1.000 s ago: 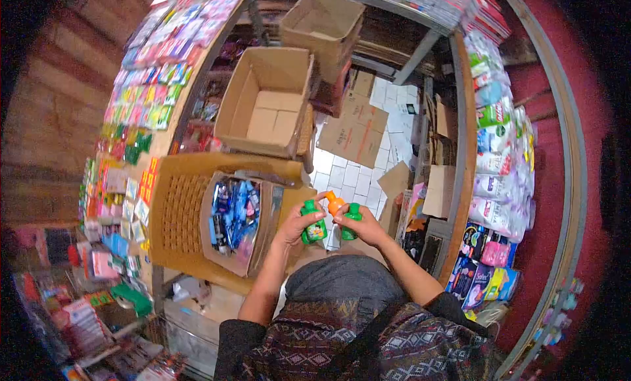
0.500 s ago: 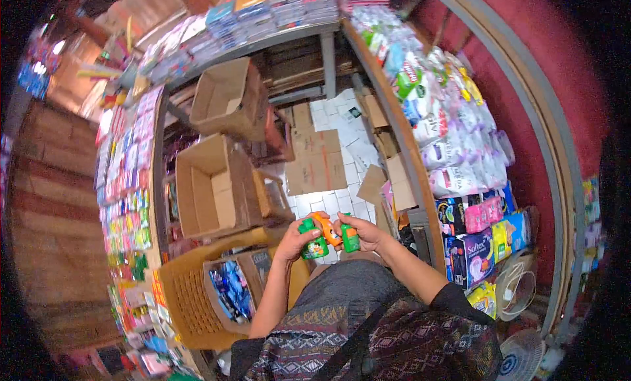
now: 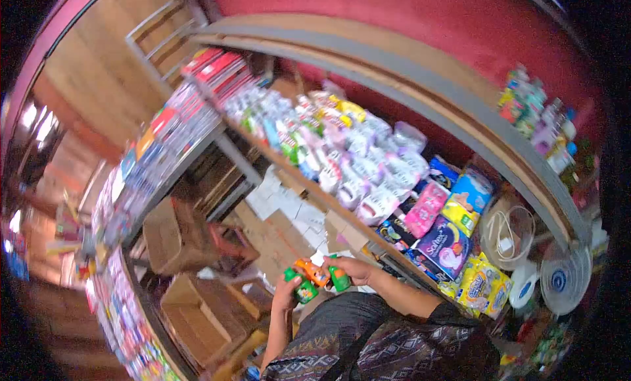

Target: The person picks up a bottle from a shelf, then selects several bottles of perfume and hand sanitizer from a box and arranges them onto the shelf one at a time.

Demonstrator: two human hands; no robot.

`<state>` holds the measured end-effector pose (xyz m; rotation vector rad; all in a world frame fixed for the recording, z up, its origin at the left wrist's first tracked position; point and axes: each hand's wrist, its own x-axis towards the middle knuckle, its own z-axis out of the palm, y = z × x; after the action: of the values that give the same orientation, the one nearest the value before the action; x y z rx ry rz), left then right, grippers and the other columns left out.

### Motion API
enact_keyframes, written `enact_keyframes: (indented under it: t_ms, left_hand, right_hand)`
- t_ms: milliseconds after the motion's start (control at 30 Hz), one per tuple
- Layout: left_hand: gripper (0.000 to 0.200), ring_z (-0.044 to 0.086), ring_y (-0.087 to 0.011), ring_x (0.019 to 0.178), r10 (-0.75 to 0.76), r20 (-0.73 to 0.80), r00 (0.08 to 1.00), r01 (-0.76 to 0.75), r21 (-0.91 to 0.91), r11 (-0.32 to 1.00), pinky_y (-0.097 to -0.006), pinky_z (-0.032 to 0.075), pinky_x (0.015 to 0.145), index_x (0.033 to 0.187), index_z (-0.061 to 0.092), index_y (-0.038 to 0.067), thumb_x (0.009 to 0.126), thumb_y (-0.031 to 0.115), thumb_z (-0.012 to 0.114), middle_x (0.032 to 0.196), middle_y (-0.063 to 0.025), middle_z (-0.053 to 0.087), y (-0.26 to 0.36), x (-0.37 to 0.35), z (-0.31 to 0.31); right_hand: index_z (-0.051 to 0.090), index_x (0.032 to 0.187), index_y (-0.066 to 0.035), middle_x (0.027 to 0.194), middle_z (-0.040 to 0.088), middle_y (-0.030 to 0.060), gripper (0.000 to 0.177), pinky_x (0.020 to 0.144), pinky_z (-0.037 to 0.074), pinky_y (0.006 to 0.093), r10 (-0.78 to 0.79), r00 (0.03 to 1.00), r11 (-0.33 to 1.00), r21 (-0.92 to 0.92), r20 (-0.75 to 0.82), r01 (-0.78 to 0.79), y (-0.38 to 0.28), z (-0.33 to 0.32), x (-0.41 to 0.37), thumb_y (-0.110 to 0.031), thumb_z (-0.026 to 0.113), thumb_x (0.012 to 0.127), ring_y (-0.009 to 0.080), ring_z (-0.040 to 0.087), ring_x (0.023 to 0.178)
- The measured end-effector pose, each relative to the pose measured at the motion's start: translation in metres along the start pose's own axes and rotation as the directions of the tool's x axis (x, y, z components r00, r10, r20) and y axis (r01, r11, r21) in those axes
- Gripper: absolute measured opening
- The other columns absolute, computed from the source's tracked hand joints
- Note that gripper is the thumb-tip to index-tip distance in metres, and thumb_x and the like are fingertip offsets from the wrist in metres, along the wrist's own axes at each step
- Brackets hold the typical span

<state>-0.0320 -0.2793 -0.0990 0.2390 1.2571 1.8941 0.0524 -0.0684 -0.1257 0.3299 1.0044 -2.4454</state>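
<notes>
At the lower left of the frame open cardboard boxes (image 3: 164, 239) sit on the floor, flaps up, so their insides can be reached from above. Low in the middle, the left hand (image 3: 284, 294) has its fingers wrapped round a small green bottle (image 3: 305, 291), held close to the body. An orange bottle (image 3: 314, 272) lies wedged across the gap between both hands; which one bears it I cannot tell. It seems pressed there so three bottles fit in two hands. The right hand (image 3: 358, 269) curls its fingers round a second green bottle (image 3: 339, 280). Further right, a wooden shelf (image 3: 328, 200) carries stacked packets (image 3: 355, 164), faces outward, with a Softex pack (image 3: 442, 246) below and a fan (image 3: 559, 280) at the far right.
</notes>
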Motion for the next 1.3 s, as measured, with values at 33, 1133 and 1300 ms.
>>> enact_keyframes:
  t_ms: [33,1133,1300]
  left_hand:
    - [0.033,0.061,-0.0207,0.092,-0.002,0.009,1.0,0.002,-0.025,1.0,-0.0363,0.055,0.077,0.095,0.057,0.004,0.078,0.027,0.073,0.116,-0.0105,0.058,0.004,0.008,0.006]
    - [0.04,0.055,-0.0211,0.097,-0.21,0.668,0.714,0.308,-0.031,0.951,-0.0369,0.049,0.083,0.092,0.054,0.008,0.072,0.034,0.077,0.109,-0.0091,0.056,0.129,0.302,0.012]
    - [0.044,0.052,-0.0278,0.114,-0.121,0.704,0.7,0.266,-0.1,0.959,-0.0451,0.044,0.098,0.104,0.057,0.011,0.076,0.039,0.075,0.121,-0.0104,0.056,0.122,0.304,0.026]
  right_hand:
    - [0.057,0.086,-0.005,0.09,0.06,0.0059,0.045,0.074,0.053,0.0287,0.026,0.999,1.0,0.011,-0.047,-0.025,-0.008,0.002,-0.008,-0.044,0.042,0.101,0.0145,0.062,0.08]
    - [0.071,0.091,-0.004,0.082,0.066,-0.0017,0.025,0.07,0.046,0.0237,-0.723,-0.446,0.495,-0.846,-0.528,0.2,-0.245,0.13,-0.175,-0.027,0.076,0.083,0.0058,0.058,0.077]
    - [0.072,0.092,-0.005,0.077,0.064,-0.0045,0.024,0.063,0.043,0.0217,-0.805,-0.428,0.405,-0.908,-0.41,0.108,-0.285,0.13,-0.214,-0.028,0.075,0.084,0.0032,0.055,0.071]
